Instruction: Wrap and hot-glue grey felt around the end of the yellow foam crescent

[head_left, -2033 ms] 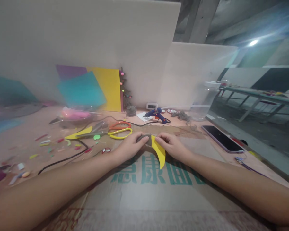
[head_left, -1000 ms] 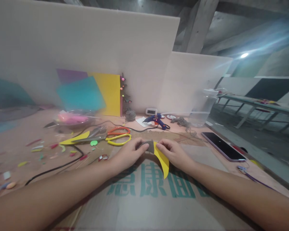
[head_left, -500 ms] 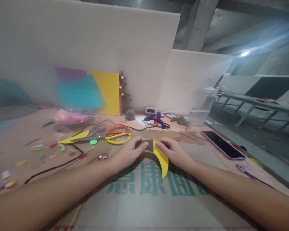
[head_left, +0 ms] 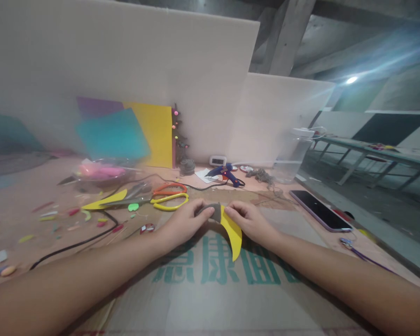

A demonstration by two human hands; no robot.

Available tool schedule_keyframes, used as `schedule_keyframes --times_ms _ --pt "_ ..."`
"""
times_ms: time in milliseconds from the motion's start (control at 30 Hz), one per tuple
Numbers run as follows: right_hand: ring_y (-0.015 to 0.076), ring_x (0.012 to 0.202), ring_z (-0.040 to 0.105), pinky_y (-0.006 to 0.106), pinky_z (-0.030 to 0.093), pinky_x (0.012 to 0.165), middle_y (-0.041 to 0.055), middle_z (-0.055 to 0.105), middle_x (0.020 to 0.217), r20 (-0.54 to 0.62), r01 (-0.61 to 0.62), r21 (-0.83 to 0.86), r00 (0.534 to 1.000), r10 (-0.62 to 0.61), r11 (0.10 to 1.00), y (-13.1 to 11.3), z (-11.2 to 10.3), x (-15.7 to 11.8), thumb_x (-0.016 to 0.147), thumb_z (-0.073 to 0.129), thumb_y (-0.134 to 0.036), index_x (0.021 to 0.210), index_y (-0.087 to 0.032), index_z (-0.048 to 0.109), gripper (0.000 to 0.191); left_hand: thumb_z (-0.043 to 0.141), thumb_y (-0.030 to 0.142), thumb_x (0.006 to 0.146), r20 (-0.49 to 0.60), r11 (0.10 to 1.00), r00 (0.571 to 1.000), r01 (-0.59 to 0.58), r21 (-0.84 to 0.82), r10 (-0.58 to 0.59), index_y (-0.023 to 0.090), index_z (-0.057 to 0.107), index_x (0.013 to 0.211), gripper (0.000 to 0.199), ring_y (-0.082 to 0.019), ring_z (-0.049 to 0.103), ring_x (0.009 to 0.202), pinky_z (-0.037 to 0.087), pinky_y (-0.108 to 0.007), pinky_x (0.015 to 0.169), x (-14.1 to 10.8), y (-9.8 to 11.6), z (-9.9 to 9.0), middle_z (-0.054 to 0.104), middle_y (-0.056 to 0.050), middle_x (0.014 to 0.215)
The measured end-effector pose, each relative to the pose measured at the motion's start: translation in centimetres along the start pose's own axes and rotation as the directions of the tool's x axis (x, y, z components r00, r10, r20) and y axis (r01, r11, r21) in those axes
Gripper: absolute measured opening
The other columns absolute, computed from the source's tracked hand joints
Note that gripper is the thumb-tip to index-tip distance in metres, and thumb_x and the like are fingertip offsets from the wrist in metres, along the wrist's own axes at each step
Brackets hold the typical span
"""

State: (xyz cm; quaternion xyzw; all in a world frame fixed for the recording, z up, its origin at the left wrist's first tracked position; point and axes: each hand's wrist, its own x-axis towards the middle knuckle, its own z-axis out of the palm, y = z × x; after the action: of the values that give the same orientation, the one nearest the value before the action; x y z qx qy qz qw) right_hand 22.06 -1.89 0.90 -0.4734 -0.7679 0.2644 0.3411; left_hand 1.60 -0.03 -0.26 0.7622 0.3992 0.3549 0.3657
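My left hand (head_left: 195, 215) pinches a small dark grey piece (head_left: 216, 212), its thumb lying across the front. Pressed against the right side of that piece is a curved yellow sheet piece (head_left: 234, 235), which tapers to a point hanging downward. My right hand (head_left: 247, 218) grips the yellow piece near its upper end between thumb and fingers. Both hands are closed and nearly meet above a cardboard sheet (head_left: 210, 303) with green printed characters. Whether the grey and yellow pieces are joined cannot be made out.
Scissors (head_left: 170, 201) with orange and yellow handles lie left of my hands, beside colourful scraps. Behind stand a blue glue gun (head_left: 227, 175) with its cord, a small white clock (head_left: 217, 161) and a clear container (head_left: 290, 161). A phone (head_left: 320, 210) lies at right.
Both hands keep the same hold. The yellow piece has turned slightly, showing more of its face. The whole view has shifted a little.
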Motion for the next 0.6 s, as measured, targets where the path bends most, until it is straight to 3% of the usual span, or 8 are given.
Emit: schedule_keyframes --times_ms 400,600 --pt "0.0114 0.059 0.042 0.024 0.033 0.054 -0.0024 0.045 0.063 -0.026 0.013 -0.010 1.000 -0.013 1.000 -0.16 0.05 -0.23 0.093 0.044 -0.042 0.066 -0.019 0.048 0.035 0.049 0.046 0.092 -0.002 0.997 1.000 0.020 -0.072 -0.020 0.018 0.054 0.081 0.030 -0.011 0.044 0.051 0.035 -0.022 0.049 0.02 -0.20 -0.18 0.049 0.005 0.059" --pt "0.0122 0.062 0.048 0.024 0.037 0.056 -0.0012 0.053 0.066 -0.013 -0.037 0.029 0.999 0.037 0.999 0.00 0.08 -0.07 0.091 0.049 -0.041 0.072 -0.018 0.056 0.030 0.050 0.045 0.091 -0.024 0.999 1.000 0.002 -0.054 -0.003 0.017 0.056 0.083 0.030 -0.011 0.046 0.053 0.036 -0.022 0.050 -0.01 -0.01 -0.22 0.050 0.004 0.059"
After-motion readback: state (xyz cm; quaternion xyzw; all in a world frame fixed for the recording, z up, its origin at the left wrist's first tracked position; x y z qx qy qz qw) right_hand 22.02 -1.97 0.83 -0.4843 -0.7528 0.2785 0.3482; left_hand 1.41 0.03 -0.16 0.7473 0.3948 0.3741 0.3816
